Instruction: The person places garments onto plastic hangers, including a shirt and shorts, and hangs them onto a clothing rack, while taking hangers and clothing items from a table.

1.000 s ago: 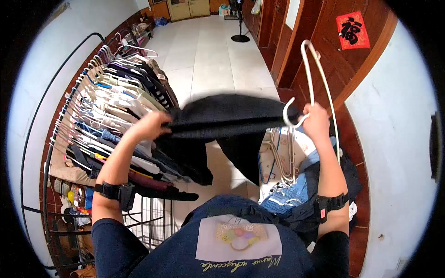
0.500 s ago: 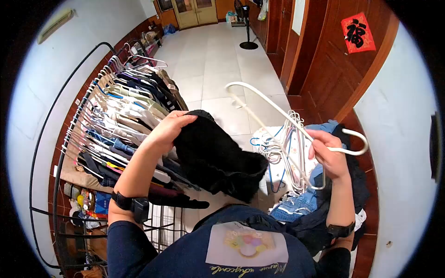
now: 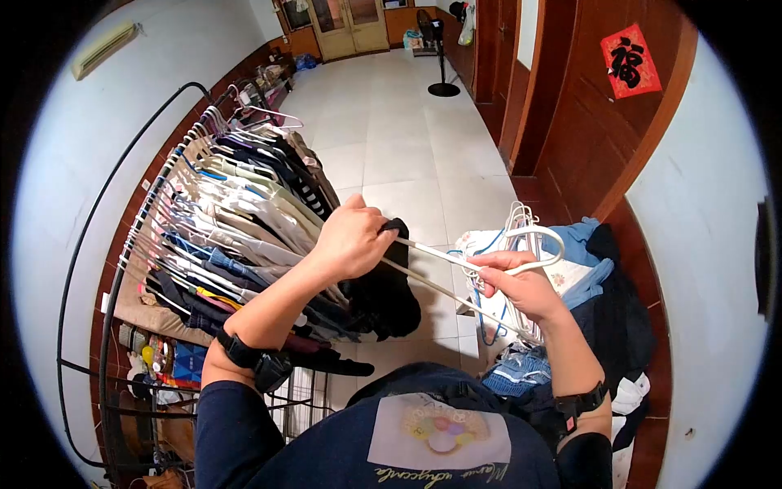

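My left hand (image 3: 352,238) is closed on the edge of a black garment (image 3: 389,297), which hangs bunched below it. What kind of garment it is I cannot tell. A white clothes hanger (image 3: 444,254) spans between my hands, its left end at the garment's gripped edge, partly hidden by my left fingers. Near the hook, my right hand (image 3: 521,285) pinches the hanger between thumb and fingers. The hook curves out to the right of that hand.
On the left stands a black metal rack (image 3: 104,269) full of hung clothes (image 3: 244,212). At right lie spare hangers (image 3: 521,224) and heaped clothes (image 3: 607,326). Further off, a standing fan (image 3: 442,65) is on the tiled floor (image 3: 371,130), beside brown doors (image 3: 595,122).
The hanger has come down and left, and its far end now meets the black garment at my left hand. My left hand has shifted right, and the garment hangs lower.
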Tool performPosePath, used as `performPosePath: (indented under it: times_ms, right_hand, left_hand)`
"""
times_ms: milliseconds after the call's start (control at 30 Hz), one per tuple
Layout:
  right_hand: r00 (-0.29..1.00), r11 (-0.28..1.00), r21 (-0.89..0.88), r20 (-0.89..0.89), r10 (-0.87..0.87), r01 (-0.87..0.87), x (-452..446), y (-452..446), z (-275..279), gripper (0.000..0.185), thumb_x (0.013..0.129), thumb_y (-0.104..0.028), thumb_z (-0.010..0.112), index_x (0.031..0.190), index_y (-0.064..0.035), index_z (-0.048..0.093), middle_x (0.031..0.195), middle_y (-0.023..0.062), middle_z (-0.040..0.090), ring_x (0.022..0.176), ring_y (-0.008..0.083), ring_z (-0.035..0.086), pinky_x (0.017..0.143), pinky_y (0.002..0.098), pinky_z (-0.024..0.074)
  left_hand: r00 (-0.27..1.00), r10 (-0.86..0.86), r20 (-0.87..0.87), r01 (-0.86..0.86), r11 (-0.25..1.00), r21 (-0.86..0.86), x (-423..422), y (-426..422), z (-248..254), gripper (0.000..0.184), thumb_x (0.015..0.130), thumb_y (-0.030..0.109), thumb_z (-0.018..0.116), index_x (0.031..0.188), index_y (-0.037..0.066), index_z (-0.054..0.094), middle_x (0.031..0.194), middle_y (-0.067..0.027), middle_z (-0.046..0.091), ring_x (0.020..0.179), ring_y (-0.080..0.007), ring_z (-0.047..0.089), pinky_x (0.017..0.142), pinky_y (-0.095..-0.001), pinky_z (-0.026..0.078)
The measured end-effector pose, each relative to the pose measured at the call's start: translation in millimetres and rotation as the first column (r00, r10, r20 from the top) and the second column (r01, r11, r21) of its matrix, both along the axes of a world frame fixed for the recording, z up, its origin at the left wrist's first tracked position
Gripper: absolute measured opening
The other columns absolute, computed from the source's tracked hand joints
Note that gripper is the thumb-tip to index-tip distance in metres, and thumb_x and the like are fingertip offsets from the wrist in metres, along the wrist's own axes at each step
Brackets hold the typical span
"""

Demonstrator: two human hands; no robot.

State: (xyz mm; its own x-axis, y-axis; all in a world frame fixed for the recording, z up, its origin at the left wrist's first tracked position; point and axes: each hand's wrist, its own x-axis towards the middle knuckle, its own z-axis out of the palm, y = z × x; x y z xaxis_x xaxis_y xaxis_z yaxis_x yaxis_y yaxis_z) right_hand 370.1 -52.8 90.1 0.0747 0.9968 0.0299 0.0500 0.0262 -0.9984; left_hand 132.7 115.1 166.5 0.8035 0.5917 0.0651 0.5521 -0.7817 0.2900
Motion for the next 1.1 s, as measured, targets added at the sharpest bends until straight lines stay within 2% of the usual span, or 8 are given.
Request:
performPosePath:
  times_ms: [267, 400, 467, 667, 800, 900, 967, 1100]
  right_hand:
    - [0.931, 0.959, 0.187, 0.258, -0.258, 0.214, 10.5, 25.1, 37.8, 0.038, 0.082, -0.02, 0.076, 0.113, -0.0013, 0.063, 0.076, 0.0034, 0.064, 0.067, 0.0103, 0.061, 0.062, 0.0247, 0.0488]
    - [0.35, 0.474, 0.801, 0.354, -0.867, 0.364, 0.9, 26.4, 35.9, 0.067, 0.076, -0.028, 0.082, 0.123, 0.0022, 0.046, 0.112, 0.0145, 0.052, 0.108, 0.0334, 0.05, 0.097, 0.0426, 0.037]
    - [0.409, 0.37, 0.9, 0.256, -0.876, 0.23, -8.0, 23.7, 29.1, 0.067, 0.076, -0.032, 0.081, 0.123, 0.0018, 0.047, 0.112, 0.0158, 0.053, 0.106, 0.0348, 0.051, 0.096, 0.0427, 0.0383]
    - [0.639, 0.863, 0.457, 0.734, -0.229, -0.215, -35.2, 27.5, -26.7, 0.075, 0.073, -0.043, 0.08, 0.129, -0.003, 0.05, 0.116, 0.018, 0.059, 0.106, 0.034, 0.057, 0.097, 0.0433, 0.0395]
    - [0.344, 0.95, -0.09, 0.919, 0.195, -0.299, -1.6, 39.7, -78.4, 0.055, 0.072, -0.044, 0.079, 0.108, -0.0041, 0.065, 0.102, 0.0132, 0.065, 0.107, 0.0313, 0.057, 0.1, 0.0394, 0.0356]
    - [0.212, 0.971, 0.078, 0.977, -0.029, -0.227, 35.6, 28.1, -96.7, 0.041, 0.069, -0.041, 0.079, 0.091, -0.0082, 0.067, 0.09, 0.0079, 0.064, 0.092, 0.0262, 0.058, 0.094, 0.041, 0.0341]
    - [0.512, 0.94, 0.325, 0.828, -0.229, -0.106, 61.6, 7.5, -91.9, 0.029, 0.071, -0.032, 0.079, 0.081, -0.0098, 0.065, 0.08, 0.0035, 0.058, 0.088, 0.024, 0.059, 0.098, 0.0439, 0.0305]
    - [0.411, 0.956, 0.294, 0.872, -0.266, -0.005, 102.5, -15.3, -76.1, 0.022, 0.071, -0.028, 0.079, 0.082, -0.0114, 0.07, 0.095, 0.0012, 0.067, 0.1, 0.0205, 0.061, 0.108, 0.0464, 0.024]
  left_hand:
    - [0.963, -0.192, 0.189, 0.184, 0.981, 0.059, 7.5, 3.7, 7.8, 0.015, 0.08, 0.006, 0.069, 0.092, -0.003, 0.067, 0.084, -0.0189, 0.064, 0.077, -0.0361, 0.064, 0.069, -0.039, 0.051]
    - [0.953, -0.132, 0.274, 0.115, 0.99, 0.077, 11.7, 2.1, 25.6, 0.017, 0.08, 0.002, 0.07, 0.096, -0.004, 0.067, 0.085, -0.0198, 0.066, 0.073, -0.031, 0.066, 0.067, -0.0361, 0.051]
    - [0.937, -0.142, 0.319, 0.106, 0.986, 0.128, 12.7, 1.5, 36.7, 0.017, 0.08, 0.002, 0.071, 0.096, -0.004, 0.067, 0.083, -0.0197, 0.066, 0.072, -0.0307, 0.064, 0.065, -0.0351, 0.05]
    - [0.929, -0.043, 0.367, 0.021, 0.998, 0.064, 9.0, -3.1, 69.9, 0.014, 0.081, 0.003, 0.07, 0.093, -0.004, 0.067, 0.075, -0.0144, 0.064, 0.066, -0.0197, 0.058, 0.063, -0.0314, 0.048]
    - [0.901, -0.1, 0.422, 0.033, 0.986, 0.162, -8.0, -5.9, 81.0, 0.014, 0.08, 0.004, 0.07, 0.091, -0.003, 0.066, 0.07, -0.0098, 0.057, 0.063, -0.0181, 0.051, 0.059, -0.0307, 0.041]
    - [0.904, -0.074, 0.421, -0.007, 0.982, 0.187, -31.9, -1.1, 80.7, 0.014, 0.078, 0.002, 0.07, 0.088, -0.004, 0.062, 0.068, -0.0095, 0.052, 0.061, -0.0195, 0.048, 0.058, -0.0316, 0.039]
    - [0.925, -0.051, 0.376, -0.036, 0.975, 0.221, -55.0, 15.1, 68.5, 0.014, 0.077, 0.002, 0.07, 0.087, -0.004, 0.061, 0.068, -0.0104, 0.052, 0.063, -0.0213, 0.051, 0.059, -0.032, 0.04]
    - [0.942, 0.006, 0.334, -0.075, 0.978, 0.194, -88.3, 27.8, 38.3, 0.014, 0.077, 0.002, 0.07, 0.086, -0.003, 0.061, 0.068, -0.0109, 0.053, 0.065, -0.0232, 0.053, 0.062, -0.0332, 0.042]
